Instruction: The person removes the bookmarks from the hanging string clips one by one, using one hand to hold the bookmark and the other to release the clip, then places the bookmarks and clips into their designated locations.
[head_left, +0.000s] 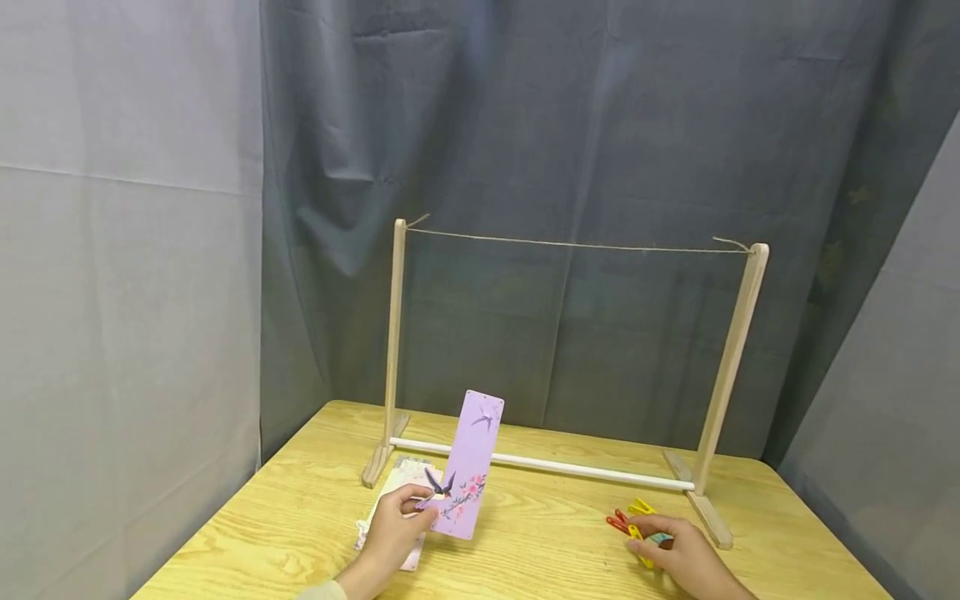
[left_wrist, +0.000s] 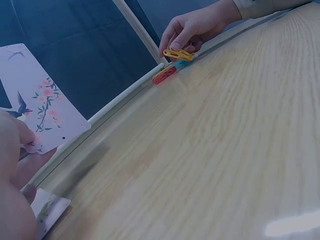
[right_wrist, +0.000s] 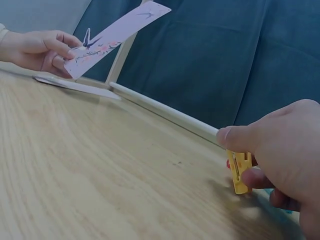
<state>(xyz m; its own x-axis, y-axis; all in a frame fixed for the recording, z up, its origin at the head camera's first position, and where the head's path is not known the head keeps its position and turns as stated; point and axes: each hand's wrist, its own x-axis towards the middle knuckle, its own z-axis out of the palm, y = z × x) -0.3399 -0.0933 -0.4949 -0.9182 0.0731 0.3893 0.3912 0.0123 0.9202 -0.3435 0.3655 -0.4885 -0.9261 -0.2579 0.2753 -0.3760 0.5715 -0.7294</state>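
Note:
A purple bookmark [head_left: 474,454] printed with swallows and pink blossoms is pinched near its lower left edge by my left hand [head_left: 393,530]. It tilts upright above a stack of other bookmarks [head_left: 400,478] on the table. My right hand [head_left: 684,550] holds a yellow clothespin [right_wrist: 238,172] between thumb and fingers. Just beside that hand lie red clothespins [head_left: 618,522], another yellow clothespin [head_left: 642,506] and a blue-green one [head_left: 660,540], partly covered by the fingers.
A wooden frame stands at the back, with a left post [head_left: 395,333], a right post [head_left: 731,371] and a string [head_left: 555,242] tied between their tops. A white bar [head_left: 570,468] joins the feet low down. Grey cloth [head_left: 480,125] hangs behind the wooden table [head_left: 540,550].

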